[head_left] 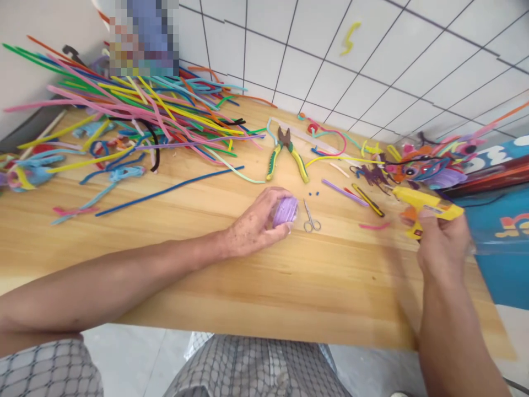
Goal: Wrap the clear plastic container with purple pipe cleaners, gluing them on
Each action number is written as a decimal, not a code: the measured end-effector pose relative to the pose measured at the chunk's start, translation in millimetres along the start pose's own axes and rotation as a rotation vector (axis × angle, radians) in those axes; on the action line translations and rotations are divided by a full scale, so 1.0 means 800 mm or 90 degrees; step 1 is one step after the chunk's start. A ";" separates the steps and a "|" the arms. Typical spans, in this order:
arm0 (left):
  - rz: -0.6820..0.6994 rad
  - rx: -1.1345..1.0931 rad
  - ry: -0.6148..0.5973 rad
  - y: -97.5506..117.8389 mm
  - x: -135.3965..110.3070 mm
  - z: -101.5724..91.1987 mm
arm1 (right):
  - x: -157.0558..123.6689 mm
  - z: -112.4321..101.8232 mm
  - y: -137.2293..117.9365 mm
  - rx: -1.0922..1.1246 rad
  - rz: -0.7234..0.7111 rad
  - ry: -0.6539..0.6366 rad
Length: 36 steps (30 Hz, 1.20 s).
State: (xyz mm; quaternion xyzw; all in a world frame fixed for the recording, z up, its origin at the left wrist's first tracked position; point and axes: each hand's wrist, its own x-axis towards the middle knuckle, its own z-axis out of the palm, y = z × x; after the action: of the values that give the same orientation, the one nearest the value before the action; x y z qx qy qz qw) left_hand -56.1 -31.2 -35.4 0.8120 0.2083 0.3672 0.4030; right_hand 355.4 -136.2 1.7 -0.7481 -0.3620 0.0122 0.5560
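In the middle of the table, my left hand (258,223) is closed around a purple bundle of wound pipe cleaner (285,213). Small metal scissors (311,218) lie just to the right of that hand. Off to the right, my right hand (444,240) grips a yellow hot glue gun (427,207) by its handle, its nozzle pointing left. The gun is above the table, apart from the purple bundle. Two tiny dark blue bits (314,193) lie beyond the scissors.
Pliers with green-yellow handles (286,157) lie near the tiled wall. A large heap of coloured pipe cleaners (165,116) fills the back left. A yellow-black cutter knife (367,199), a purple strip (344,192) and colourful craft figures (425,165) sit at right.
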 end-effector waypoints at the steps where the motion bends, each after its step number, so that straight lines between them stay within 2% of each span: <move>1: -0.006 -0.003 0.008 0.000 0.000 0.000 | -0.007 0.005 -0.018 0.034 -0.011 -0.047; 3: -0.026 -0.014 0.017 -0.001 0.001 0.000 | -0.022 0.014 -0.054 0.083 0.007 -0.143; 7: -0.052 -0.038 0.016 -0.003 0.002 0.000 | -0.048 0.036 -0.108 0.080 0.168 -0.331; 10: -0.043 -0.043 0.012 -0.003 0.002 -0.001 | -0.064 0.054 -0.123 0.067 0.221 -0.436; 14: -0.045 -0.040 0.010 -0.001 0.003 -0.002 | -0.081 0.073 -0.124 0.103 0.172 -0.549; 20: -0.036 -0.043 0.010 -0.001 0.004 -0.002 | -0.096 0.077 -0.111 0.095 0.135 -0.603; 25: -0.031 -0.037 0.005 -0.001 0.004 -0.002 | -0.103 0.082 -0.116 0.056 0.141 -0.636; 36: -0.022 -0.037 0.007 -0.002 0.005 -0.001 | -0.107 0.084 -0.118 0.041 0.140 -0.640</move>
State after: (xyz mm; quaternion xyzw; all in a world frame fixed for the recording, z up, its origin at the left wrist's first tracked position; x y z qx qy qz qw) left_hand -54.2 -27.8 -34.8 0.7941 0.2137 0.3703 0.4320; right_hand 214.5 -117.4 22.5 -0.6659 -0.5033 0.4396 0.3317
